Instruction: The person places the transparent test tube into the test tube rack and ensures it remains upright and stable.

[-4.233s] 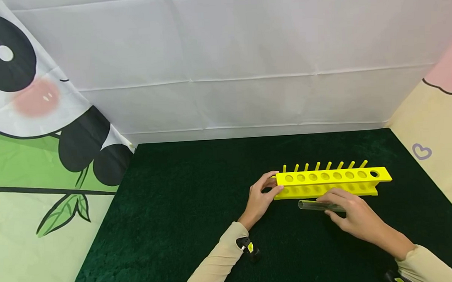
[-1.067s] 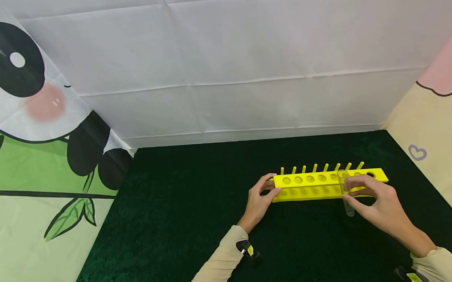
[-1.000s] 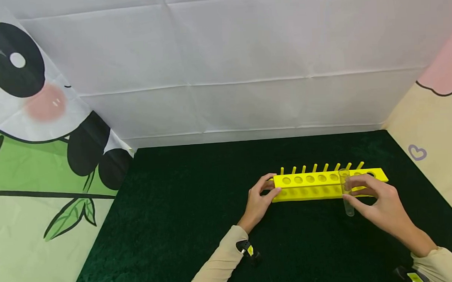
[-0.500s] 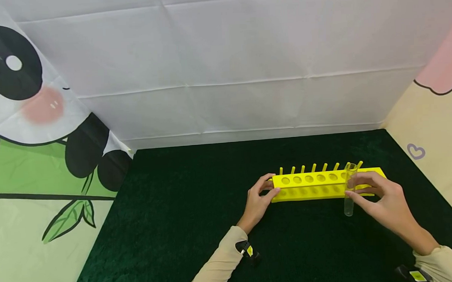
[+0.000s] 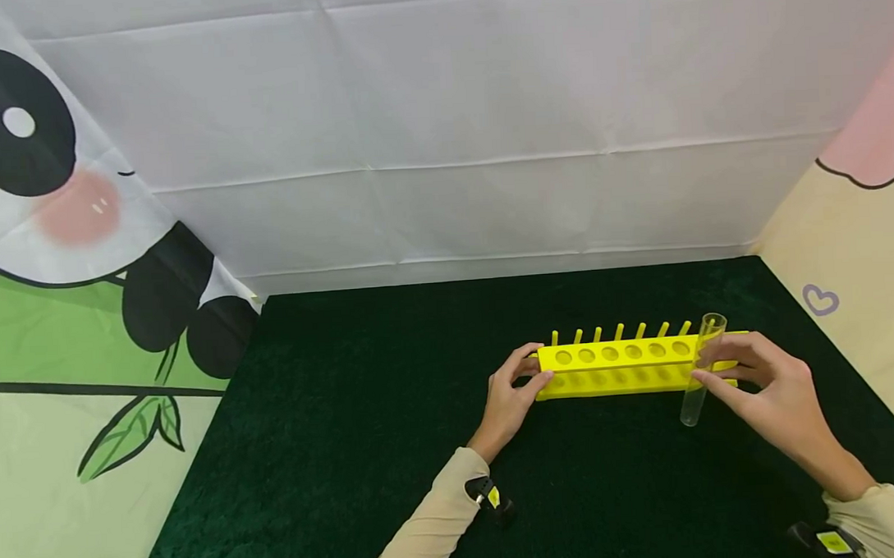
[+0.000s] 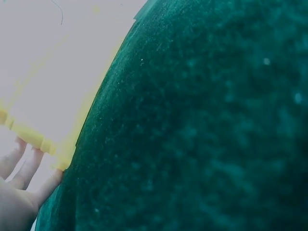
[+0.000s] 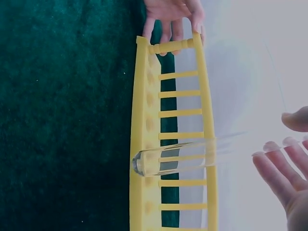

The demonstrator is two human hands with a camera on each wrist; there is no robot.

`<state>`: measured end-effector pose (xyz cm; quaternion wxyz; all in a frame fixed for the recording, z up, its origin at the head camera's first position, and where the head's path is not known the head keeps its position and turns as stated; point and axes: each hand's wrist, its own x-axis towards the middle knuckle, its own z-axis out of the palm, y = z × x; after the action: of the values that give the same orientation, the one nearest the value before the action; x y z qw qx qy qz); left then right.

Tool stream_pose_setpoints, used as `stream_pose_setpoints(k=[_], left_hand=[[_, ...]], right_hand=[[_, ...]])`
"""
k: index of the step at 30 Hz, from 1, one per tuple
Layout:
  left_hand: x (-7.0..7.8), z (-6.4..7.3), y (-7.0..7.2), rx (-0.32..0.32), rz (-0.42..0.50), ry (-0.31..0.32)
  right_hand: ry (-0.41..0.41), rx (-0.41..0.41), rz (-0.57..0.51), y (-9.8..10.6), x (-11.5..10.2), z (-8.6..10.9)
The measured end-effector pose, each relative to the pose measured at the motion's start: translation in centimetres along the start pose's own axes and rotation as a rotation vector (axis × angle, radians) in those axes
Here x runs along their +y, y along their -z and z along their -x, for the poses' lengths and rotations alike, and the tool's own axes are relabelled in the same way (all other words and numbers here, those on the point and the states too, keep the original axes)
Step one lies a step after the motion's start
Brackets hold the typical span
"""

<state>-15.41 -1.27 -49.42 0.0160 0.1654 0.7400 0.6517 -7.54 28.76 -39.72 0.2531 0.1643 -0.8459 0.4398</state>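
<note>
A yellow test tube rack (image 5: 613, 386) with a row of round holes and pegs along its back stands on the dark green cloth. My left hand (image 5: 509, 400) grips its left end, thumb in front and fingers behind; the left wrist view shows those fingers (image 6: 29, 166) at the washed-out rack end. Between thumb and fingers, my right hand (image 5: 780, 395) pinches a clear glass test tube (image 5: 692, 405). Mouth up and leaning slightly right, the tube is held before the rack's right part, hiding some holes. In the right wrist view, the tube (image 7: 168, 161) crosses the rack bars (image 7: 180, 113), its rounded bottom pointing left.
Green cloth (image 5: 363, 413) covers the table. A white sheet (image 5: 444, 205) hangs behind it, a panda-print sheet (image 5: 86, 324) at the left and a beige sheet (image 5: 862, 297) at the right. Small cameras are strapped to both wrists.
The test tube lay nearly level in my right hand earlier; it turned upright, mouth up. Over the last second it shifted right along the rack and tipped slightly right. My left hand stays on the rack.
</note>
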Motion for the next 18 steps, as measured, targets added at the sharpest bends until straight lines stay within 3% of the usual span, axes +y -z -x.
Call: stream_pose_setpoints(k=[11,18], left_hand=[[-0.2,0.0,-0.4,-0.003,-0.010,-0.015],[0.1,0.1,-0.6,-0.003,-0.011,-0.017]], right_hand=[[-0.058,0.023,-0.035,0.8,0.8,0.2],[-0.043,0.034,-0.058,1.2,1.5,0.2]])
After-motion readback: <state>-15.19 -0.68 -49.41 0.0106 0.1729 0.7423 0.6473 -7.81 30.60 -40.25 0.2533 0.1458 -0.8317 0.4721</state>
